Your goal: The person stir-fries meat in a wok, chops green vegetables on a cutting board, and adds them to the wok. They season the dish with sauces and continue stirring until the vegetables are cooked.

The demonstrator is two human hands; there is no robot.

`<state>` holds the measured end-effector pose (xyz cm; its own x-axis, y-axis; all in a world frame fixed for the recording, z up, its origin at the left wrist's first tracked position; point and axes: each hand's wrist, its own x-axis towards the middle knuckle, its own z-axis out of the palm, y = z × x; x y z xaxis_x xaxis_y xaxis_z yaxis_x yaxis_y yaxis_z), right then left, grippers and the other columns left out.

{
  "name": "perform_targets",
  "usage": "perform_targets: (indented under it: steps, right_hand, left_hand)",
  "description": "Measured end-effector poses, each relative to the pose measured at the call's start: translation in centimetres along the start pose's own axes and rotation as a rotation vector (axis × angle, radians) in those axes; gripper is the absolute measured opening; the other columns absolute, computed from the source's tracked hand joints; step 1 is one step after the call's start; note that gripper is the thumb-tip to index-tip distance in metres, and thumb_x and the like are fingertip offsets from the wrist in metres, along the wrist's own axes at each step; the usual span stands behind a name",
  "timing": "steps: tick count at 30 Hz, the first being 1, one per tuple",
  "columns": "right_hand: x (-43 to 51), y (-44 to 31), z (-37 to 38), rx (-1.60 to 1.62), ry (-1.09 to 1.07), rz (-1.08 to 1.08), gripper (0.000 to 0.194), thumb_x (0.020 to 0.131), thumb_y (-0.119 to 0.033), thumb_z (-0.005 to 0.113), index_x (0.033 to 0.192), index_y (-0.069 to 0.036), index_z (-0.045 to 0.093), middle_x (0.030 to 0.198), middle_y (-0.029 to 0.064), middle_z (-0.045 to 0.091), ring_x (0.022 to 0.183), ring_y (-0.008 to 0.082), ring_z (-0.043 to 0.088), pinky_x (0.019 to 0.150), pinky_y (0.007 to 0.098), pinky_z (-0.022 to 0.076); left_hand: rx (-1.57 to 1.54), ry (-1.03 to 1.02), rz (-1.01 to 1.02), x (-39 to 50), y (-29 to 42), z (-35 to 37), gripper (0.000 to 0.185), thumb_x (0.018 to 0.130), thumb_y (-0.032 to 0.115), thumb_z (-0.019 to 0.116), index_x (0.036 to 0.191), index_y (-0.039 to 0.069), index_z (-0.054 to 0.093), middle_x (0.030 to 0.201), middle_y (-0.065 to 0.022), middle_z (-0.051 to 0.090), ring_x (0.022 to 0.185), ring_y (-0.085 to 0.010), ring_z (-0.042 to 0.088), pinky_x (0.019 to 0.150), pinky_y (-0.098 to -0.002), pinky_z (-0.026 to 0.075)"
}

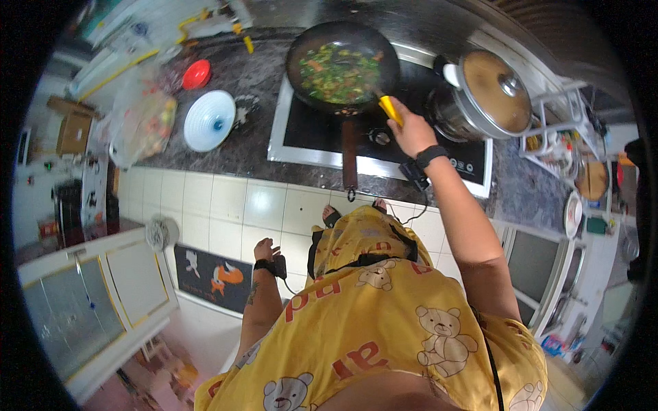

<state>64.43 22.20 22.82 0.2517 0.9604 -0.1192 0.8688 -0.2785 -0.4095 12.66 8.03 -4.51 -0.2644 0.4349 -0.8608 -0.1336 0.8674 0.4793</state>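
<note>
My right hand [416, 132] grips the yellow handle [390, 110] of a cooking utensil. The utensil's far end reaches into a dark wok [383, 54], where its tip is hard to make out. Chopped green vegetables with orange-red bits [336, 74] are spread over the wok's bottom. From the wok, a long brown handle [349, 154] points back towards me past the counter's edge. My left hand [266, 250] hangs low at my side over the floor, fingers loosely apart and nothing in them.
A lidded steel pot [452, 115] stands on the right of the black cooktop [318, 128]. Left of it on the dark counter [247, 149] are a white-blue bowl [208, 120], a red bowl [196, 74] and a plastic bag of produce [146, 126]. A wire rack [560, 118] stands right.
</note>
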Motion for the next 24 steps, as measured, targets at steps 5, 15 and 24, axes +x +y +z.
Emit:
perform_targets:
  steps: [5,15,24]
  right_hand:
    - [-6.5,4.5,-3.0,0.331,0.168,-0.090,0.046,0.092,-0.029,0.062,0.132,-0.009,0.056,0.101,0.0162,0.067,0.082,0.0294,0.066,0.075,0.0352,0.0518]
    - [-33.6,23.2,-11.5,2.037,0.575,-0.011,0.066,0.101,-0.052,0.035,0.146,-0.004,0.034,0.136,0.0172,0.053,0.106,0.0240,0.063,0.087,0.0360,0.0524]
    - [-60.7,38.1,-13.4,2.020,1.354,0.259,0.046,0.104,-0.030,0.040,0.143,-0.005,0.040,0.117,0.0119,0.062,0.091,0.0197,0.060,0.082,0.0329,0.0493]
  left_hand:
    - [0.350,-0.167,0.092,-0.7,3.7,4.2,0.047,0.090,0.013,0.061,0.133,0.002,0.047,0.104,-0.0150,0.063,0.077,-0.0304,0.068,0.059,-0.0391,0.056]
    - [0.805,-0.601,0.281,-10.8,1.5,22.5,0.037,0.090,0.012,0.060,0.125,0.002,0.054,0.098,-0.0111,0.065,0.073,-0.0233,0.068,0.060,-0.0342,0.057]
    - [1.207,-1.124,0.554,-31.4,-12.6,50.9,0.033,0.097,0.016,0.057,0.126,0.002,0.054,0.104,-0.0077,0.064,0.078,-0.0171,0.066,0.066,-0.0301,0.055]
